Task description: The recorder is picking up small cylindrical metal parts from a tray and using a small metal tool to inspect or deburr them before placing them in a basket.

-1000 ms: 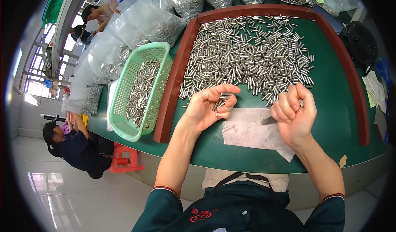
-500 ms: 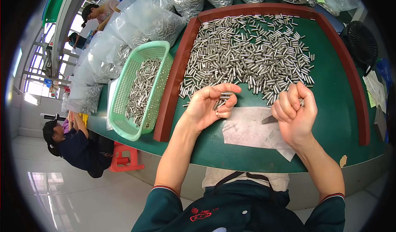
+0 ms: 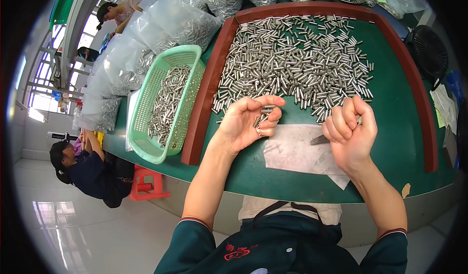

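Note:
My left hand is palm up, its fingers curled round several short shiny metal pins. My right hand is a closed fist at the right end of a stained pale cloth. From its left side sticks out a flat grey metal tool; the rest of that tool is hidden in the fist, so its kind does not show. Just beyond both hands lies a wide spread of loose metal pins on the green tabletop.
Dark red rails border the pins on three sides. Left of them stands a light green basket of pins. Clear plastic bags of pins line the back and left. A black fan stands at right. Co-workers sit at left.
My left hand's fingers shift slightly round the pins. The right fist keeps nearly the same place and grip. Otherwise the view only drifts a little.

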`<state>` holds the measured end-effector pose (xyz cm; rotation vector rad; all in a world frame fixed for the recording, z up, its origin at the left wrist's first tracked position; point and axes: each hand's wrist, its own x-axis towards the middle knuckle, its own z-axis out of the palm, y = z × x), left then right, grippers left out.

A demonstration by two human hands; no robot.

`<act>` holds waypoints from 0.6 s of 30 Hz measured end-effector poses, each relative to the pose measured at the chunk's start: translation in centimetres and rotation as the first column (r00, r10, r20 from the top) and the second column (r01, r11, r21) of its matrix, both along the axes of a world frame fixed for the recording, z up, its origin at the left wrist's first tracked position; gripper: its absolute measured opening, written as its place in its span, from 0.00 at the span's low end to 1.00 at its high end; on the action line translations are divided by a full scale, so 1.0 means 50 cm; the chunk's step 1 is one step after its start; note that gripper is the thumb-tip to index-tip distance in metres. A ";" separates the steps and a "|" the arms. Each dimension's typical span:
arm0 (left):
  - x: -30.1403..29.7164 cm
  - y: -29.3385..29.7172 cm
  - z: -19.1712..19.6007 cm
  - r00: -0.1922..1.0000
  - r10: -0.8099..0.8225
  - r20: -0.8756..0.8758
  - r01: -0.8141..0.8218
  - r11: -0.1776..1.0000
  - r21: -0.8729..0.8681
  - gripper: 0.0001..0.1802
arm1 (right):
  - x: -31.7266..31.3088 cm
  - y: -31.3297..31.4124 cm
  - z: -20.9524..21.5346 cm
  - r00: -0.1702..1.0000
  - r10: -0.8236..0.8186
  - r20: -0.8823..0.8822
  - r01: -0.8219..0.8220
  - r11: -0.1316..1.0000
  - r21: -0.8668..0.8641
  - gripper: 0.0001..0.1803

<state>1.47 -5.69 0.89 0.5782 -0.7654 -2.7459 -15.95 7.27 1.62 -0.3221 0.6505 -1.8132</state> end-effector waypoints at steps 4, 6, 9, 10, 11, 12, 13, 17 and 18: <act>0.005 -0.001 -0.003 1.000 0.013 -0.006 -0.013 1.000 0.001 0.19 | 0.002 -0.001 0.001 1.000 0.003 0.012 -0.003 1.000 0.000 0.21; 0.011 0.002 0.003 0.995 0.086 0.059 -0.072 0.977 -0.202 0.14 | 0.008 -0.002 0.001 1.000 0.007 -0.007 -0.007 1.000 -0.013 0.21; 0.010 0.018 0.043 0.889 0.452 0.073 -0.255 0.623 -0.740 0.10 | 0.002 0.001 -0.005 0.999 -0.001 -0.051 -0.002 0.998 -0.059 0.21; 0.014 0.018 0.064 0.794 0.607 0.023 -0.260 0.374 -0.890 0.10 | 0.000 0.002 -0.006 0.998 -0.010 -0.069 0.005 0.997 -0.074 0.21; 0.035 0.019 0.099 0.681 0.732 0.000 -0.195 0.181 -0.964 0.10 | 0.003 0.001 -0.008 0.997 -0.007 -0.079 0.000 0.996 -0.092 0.21; 0.042 0.011 0.116 0.515 0.839 -0.176 -0.065 -0.167 -0.984 0.10 | 0.002 0.001 -0.008 0.997 -0.009 -0.080 0.002 0.996 -0.089 0.21; 0.044 0.011 0.141 0.379 0.881 -0.284 0.044 -0.323 -0.945 0.09 | 0.002 0.002 -0.009 0.994 -0.009 -0.110 -0.001 0.996 -0.092 0.21; 0.139 -0.044 0.168 0.196 0.923 -0.333 0.145 -0.363 -0.921 0.10 | 0.013 0.000 0.001 0.993 0.014 -0.120 -0.028 0.992 -0.121 0.21; 0.166 -0.046 0.166 0.453 0.828 -0.330 -0.444 -0.111 -0.889 0.11 | 0.014 0.005 0.007 0.994 0.010 -0.108 -0.022 0.994 -0.111 0.21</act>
